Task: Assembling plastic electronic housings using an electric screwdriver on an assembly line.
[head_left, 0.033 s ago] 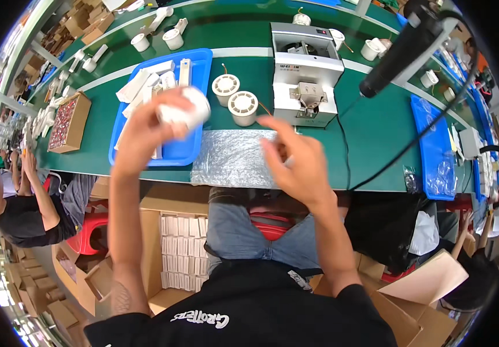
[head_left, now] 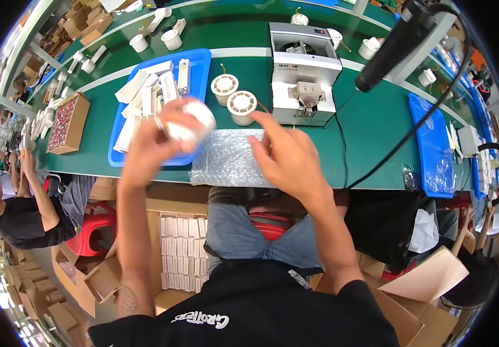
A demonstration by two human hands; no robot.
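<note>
My left hand (head_left: 145, 144) is closed round a white cylindrical housing (head_left: 200, 124), slightly blurred, held tilted above the near right edge of a blue tray (head_left: 199, 75). White boxes and elongated white parts (head_left: 167, 85) lie in that tray. My right hand (head_left: 290, 159) hovers over a bubble-wrap sheet (head_left: 226, 156) with thumb and index finger apart and nothing visible between them. Its index fingertip is close to a white cylinder with a slotted top (head_left: 242, 104); contact cannot be made out. A similar white cylinder (head_left: 224, 85) stands just behind, a wire rising from it.
A grey-and-white bench machine (head_left: 304, 75) stands beyond my right hand. A black electric screwdriver (head_left: 385, 58) hangs at the right on its cable. Another blue tray (head_left: 434, 156) lies far right, a carton of small red parts (head_left: 69, 124) at left. Co-workers sit on both sides.
My left hand has moved slightly right and nearer with the white housing, which has tilted. My right hand has shifted a little left, its index fingertip closer to the nearer standing cylinder.
</note>
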